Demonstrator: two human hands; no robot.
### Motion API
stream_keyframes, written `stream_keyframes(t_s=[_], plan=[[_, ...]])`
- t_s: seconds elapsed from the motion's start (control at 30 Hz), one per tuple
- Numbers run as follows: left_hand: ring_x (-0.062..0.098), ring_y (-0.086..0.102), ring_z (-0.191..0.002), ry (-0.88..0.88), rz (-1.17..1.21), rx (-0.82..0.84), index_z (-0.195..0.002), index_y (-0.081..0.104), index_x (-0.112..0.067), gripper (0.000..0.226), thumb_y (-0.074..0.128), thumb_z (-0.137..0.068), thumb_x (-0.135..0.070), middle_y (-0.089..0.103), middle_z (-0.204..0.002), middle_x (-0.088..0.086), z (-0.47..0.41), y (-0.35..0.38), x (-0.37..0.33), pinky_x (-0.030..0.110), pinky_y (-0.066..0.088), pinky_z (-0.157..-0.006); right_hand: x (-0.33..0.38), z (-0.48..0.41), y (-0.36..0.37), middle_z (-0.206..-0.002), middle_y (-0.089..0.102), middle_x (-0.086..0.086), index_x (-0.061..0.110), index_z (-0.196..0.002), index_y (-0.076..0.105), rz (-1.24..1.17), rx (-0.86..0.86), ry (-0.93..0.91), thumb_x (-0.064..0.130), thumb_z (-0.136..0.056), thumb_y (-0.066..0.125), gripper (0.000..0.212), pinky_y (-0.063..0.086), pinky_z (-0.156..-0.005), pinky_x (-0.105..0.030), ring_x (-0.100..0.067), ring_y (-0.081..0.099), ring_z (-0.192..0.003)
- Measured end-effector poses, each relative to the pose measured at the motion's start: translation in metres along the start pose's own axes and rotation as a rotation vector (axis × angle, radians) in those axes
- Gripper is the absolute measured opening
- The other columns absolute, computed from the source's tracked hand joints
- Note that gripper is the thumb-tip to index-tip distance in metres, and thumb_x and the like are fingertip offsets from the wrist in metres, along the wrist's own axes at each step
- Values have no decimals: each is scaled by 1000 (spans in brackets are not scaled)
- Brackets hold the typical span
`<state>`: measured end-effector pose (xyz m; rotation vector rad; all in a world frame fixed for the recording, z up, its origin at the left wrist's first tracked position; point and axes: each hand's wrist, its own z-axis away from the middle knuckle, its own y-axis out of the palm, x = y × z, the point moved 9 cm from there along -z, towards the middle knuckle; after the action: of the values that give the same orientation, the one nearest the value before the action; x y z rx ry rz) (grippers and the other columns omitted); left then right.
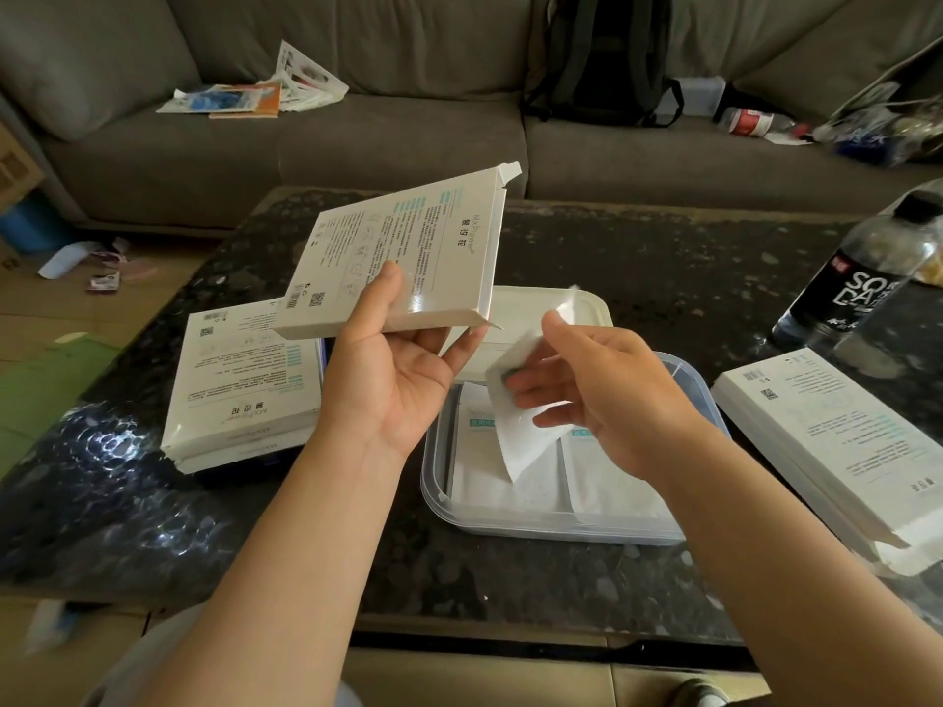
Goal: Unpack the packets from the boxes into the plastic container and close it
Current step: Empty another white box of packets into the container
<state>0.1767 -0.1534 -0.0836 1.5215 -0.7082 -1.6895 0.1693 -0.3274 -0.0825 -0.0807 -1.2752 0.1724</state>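
Packets: a stack of boxes [240, 385] waits left on the counter [663, 278]. Left hand [393, 369] grip clamps a tilted box [403, 257], open end toward the right hand [602, 395], whose grip pinches one packet [525, 436] over the plastic container [433, 482]; others lie flat inside, lid [592, 303] behind.

Both forearms are bare from the elbow down to the wrist; no sleeve, watch, band or ring shows on either. The left hand [393, 380] and right hand [597, 395] are ungloved, with short, plain nails on the fingers [380, 293]. Below the arms, light grey cloth [153, 650] covers the lap.
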Motion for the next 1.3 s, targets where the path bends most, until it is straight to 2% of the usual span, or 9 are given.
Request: stream_keyframes(t_s=[0.1, 0.27, 0.37, 0.53, 0.7, 0.87, 1.07, 1.2, 1.3], plan=[[25, 77, -104, 5, 12, 4, -148, 49, -24, 62, 69, -90, -27, 76, -114, 9, 0, 0, -2, 45, 63, -73, -10, -8, -9, -83, 77, -2, 15, -91, 75, 160, -59, 23, 42, -102, 51, 38, 63, -76, -37, -24, 75, -78], [26, 77, -102, 9, 28, 18, -148, 49, -24, 65, 70, -87, -26, 77, -109, 9, -1, 1, -4, 45, 63, -73, -10, -13, -34, -100, 69, 2, 18, -111, 65, 955, -282, -80, 42, -93, 66, 30, 62, -76, -39, -18, 65, -82], [26, 77, -101, 3, 33, 23, -147, 49, -24, 63, 70, -88, -26, 78, -105, 8, -1, 1, -3, 45, 63, -74, -20, -17, -33, -97, 65, 2, 21, -111, 60, 949, -239, 2, 55, -87, 68, 42, 62, -74, -39, -18, 65, -82], [27, 77, -104, 0, 38, 16, -148, 48, -26, 66, 71, -86, -25, 77, -108, 10, 0, 0, -4, 47, 63, -75, -16, -19, -36, -89, 69, 1, 19, -92, 66, 667, -204, -14, 36, -88, 74, 19, 62, -70, -36, -18, 68, -76], [27, 76, -103, -26, 18, 10, -146, 49, -26, 53, 66, -96, -24, 77, -108, 9, 1, -1, -2, 45, 63, -72, -39, -4, -38, -88, 77, -10, 9, -99, 68, 571, 98, 236, 23, -90, 75, 18, 62, -61, -31, -25, 75, -69], [26, 76, -104, -32, 7, 16, -144, 51, -26, 48, 64, -98, -24, 78, -105, 8, 2, 3, -1, 44, 63, -70, -56, -11, -40, -77, 73, -3, 13, -94, 62, 1033, 70, 229, 50, -88, 70, 38, 60, -62, -29, -11, 66, -54], [28, 75, -106, -17, 5, 32, -146, 49, -26, 63, 69, -87, -24, 77, -107, 9, 4, 5, -3, 46, 63, -72, -30, -5, -26, -103, 66, 5, 25, -109, 54, 1296, -77, -55, 70, -78, 68, 56, 60, -81, -37, -16, 66, -87], [28, 76, -106, -11, 7, 34, -145, 49, -27, 59, 69, -89, -24, 79, -103, 8, 3, 4, -3, 47, 63, -74, -40, 7, 1, -157, 34, 13, 39, -149, 31, 1185, 294, -112, 59, -81, 73, 83, 37, -115, -38, -16, 40, -140], [28, 76, -105, -12, 12, 37, -145, 49, -27, 60, 69, -88, -24, 79, -102, 8, 2, 4, -2, 47, 63, -73, -55, 8, 7, -167, 8, 17, 45, -157, 10, 1257, 413, -93, 63, -86, 63, 90, 19, -123, -38, -15, 15, -154]])
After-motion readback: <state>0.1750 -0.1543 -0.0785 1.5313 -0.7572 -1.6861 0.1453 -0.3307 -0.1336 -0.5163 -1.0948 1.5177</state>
